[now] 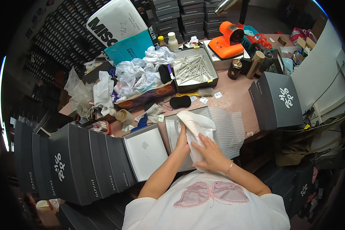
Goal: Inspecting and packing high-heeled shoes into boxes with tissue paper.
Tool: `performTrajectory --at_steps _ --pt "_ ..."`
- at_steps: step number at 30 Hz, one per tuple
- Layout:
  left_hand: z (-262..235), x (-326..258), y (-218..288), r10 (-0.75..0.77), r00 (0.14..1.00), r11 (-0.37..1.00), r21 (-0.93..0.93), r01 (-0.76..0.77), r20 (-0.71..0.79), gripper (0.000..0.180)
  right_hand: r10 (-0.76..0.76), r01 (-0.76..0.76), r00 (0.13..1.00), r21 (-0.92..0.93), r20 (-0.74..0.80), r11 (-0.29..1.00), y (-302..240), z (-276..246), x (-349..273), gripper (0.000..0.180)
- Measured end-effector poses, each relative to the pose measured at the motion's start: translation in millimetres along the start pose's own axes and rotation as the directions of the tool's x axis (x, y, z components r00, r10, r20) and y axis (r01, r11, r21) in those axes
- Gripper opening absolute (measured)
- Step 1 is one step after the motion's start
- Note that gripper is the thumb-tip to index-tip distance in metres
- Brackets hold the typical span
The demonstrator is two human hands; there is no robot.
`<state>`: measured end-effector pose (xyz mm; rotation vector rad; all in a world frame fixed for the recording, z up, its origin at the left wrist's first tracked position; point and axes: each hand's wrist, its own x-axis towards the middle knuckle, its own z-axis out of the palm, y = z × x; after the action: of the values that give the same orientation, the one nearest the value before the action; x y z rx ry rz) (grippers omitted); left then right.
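Note:
A soft white bundle, cloth or tissue [197, 122], stands over an open grey shoe box [193, 168] in front of me. My left hand [183, 141] is closed on its left side, thumb upward. Against the bundle's near right side lies my right hand [211, 153], its fingers spread and stretched out. What the bundle contains is hidden. To the right, a pale grey ribbed knit cloth [230, 128] is spread beside the box. At the left sits a box lid or tray [145, 151] with its white inside facing up.
Dark shoe boxes [76, 165] are lined up at the left; another dark box [276, 100] stands at the right. Behind the work area are a tray of white sticks [193, 71], crumpled white paper [136, 76], a black pad [180, 102], a brush [205, 92] and an orange device [227, 42].

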<state>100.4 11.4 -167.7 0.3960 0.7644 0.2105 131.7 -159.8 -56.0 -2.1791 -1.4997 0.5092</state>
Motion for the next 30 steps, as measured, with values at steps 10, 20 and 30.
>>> performTrajectory --at_steps 10,20,30 --pt "-34 80 -31 0.061 0.974 0.987 -0.131 -0.091 -0.219 0.057 -0.063 0.051 0.997 -0.281 -0.035 0.958 68 70 67 0.077" --pt "-34 -6 -20 0.063 0.991 0.998 0.034 -0.059 -0.116 0.056 -0.120 0.120 0.989 -0.012 -0.084 0.993 100 112 94 0.048" --pt "-65 -3 -19 0.287 0.839 -0.636 0.747 -0.194 0.462 0.079 -0.053 0.026 0.997 0.443 0.048 0.896 104 56 47 0.022"
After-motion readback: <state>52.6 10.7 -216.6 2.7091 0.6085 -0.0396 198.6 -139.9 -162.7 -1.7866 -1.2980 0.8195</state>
